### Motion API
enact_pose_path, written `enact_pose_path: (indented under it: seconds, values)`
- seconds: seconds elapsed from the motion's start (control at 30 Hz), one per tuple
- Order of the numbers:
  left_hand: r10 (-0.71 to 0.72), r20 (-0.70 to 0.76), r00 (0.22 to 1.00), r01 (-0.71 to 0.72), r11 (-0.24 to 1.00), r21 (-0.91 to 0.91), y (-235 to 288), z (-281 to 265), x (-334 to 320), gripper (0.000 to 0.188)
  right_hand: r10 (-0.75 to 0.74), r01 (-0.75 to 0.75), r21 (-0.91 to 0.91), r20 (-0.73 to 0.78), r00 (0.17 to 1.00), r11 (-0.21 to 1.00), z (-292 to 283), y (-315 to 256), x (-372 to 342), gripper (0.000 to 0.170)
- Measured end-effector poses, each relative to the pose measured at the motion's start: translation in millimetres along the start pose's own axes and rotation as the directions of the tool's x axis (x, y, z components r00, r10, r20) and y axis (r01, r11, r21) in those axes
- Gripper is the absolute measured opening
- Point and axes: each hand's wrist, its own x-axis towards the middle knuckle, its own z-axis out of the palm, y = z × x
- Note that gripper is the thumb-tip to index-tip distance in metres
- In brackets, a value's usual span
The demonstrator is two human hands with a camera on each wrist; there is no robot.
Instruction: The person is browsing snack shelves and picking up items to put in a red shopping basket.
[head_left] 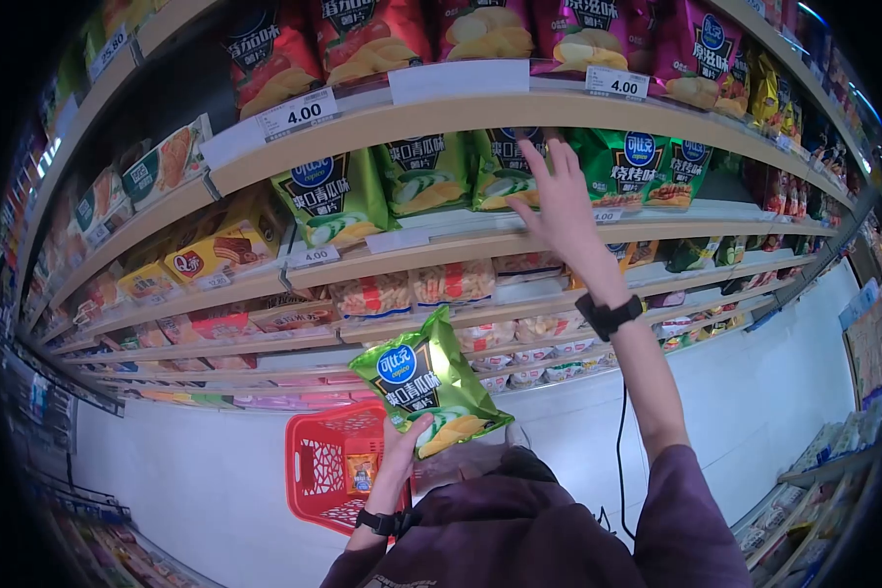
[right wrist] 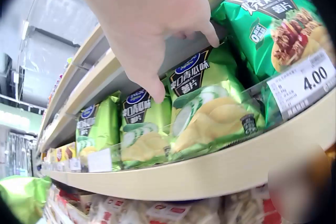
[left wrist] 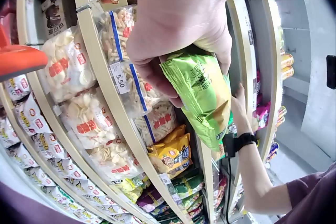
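Observation:
My left hand (head_left: 399, 449) grips a light green bag of cucumber potato chips (head_left: 423, 377) by its lower edge, thumb across the front. In the left wrist view the same chip bag (left wrist: 202, 95) hangs below the palm. Up at the shelf my right hand (head_left: 565, 206) reaches with spread fingers in front of another cucumber chip bag (head_left: 500, 186). The right wrist view has thumb and fingertips close over the top of that shelf bag (right wrist: 210, 108), with nothing held between them. More bags of the same kind (right wrist: 139, 129) stand to its left.
Dark green barbecue chip bags (head_left: 632, 167) stand right of my right hand, behind a price tag (right wrist: 310, 79). An upper shelf edge (head_left: 441, 116) runs close above that hand. A red shopping basket (head_left: 299, 470) with a small orange packet (head_left: 362, 473) is on the floor.

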Motion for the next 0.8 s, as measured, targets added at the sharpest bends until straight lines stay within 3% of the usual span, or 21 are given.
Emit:
enact_pose_path:
  seconds: [0.07,0.17,0.27,0.47,0.57,0.67,0.77,0.8]
  values:
    - [0.002,-0.041,0.999,-0.003,1.000,-0.011,-1,-3,-2,0.047,0.023,-0.012,-0.110,0.104,0.994,0.994,10,11,16,0.077]
    - [-0.002,-0.080,0.997,-0.001,0.999,-0.037,2,-2,0,0.048,0.077,-0.057,-0.085,0.253,0.964,0.995,29,19,28,0.083]
    - [-0.017,-0.068,0.998,0.012,0.998,-0.064,3,-2,1,0.048,-0.040,0.061,-0.147,0.140,0.989,0.987,50,31,27,0.096]
    - [-0.048,-0.022,0.999,0.048,0.999,-0.024,-11,2,9,0.047,-0.152,0.179,-0.148,0.176,0.973,0.973,55,52,37,0.099]
    - [-0.051,0.005,0.999,0.051,0.999,-0.002,-8,10,10,0.046,-0.175,0.202,-0.166,0.160,0.971,0.965,54,51,36,0.093]
    - [-0.041,0.016,0.999,0.041,0.999,0.009,-4,17,9,0.047,-0.190,0.210,-0.175,0.124,0.974,0.962,47,43,30,0.070]
    - [-0.028,0.002,1.000,0.028,1.000,-0.009,-9,14,10,0.048,-0.022,-0.015,0.108,0.332,0.943,0.994,25,32,28,0.039]
    - [-0.025,-0.007,1.000,0.025,0.999,-0.028,-10,13,9,0.049,-0.051,0.035,0.078,0.223,0.974,0.996,25,30,23,0.032]
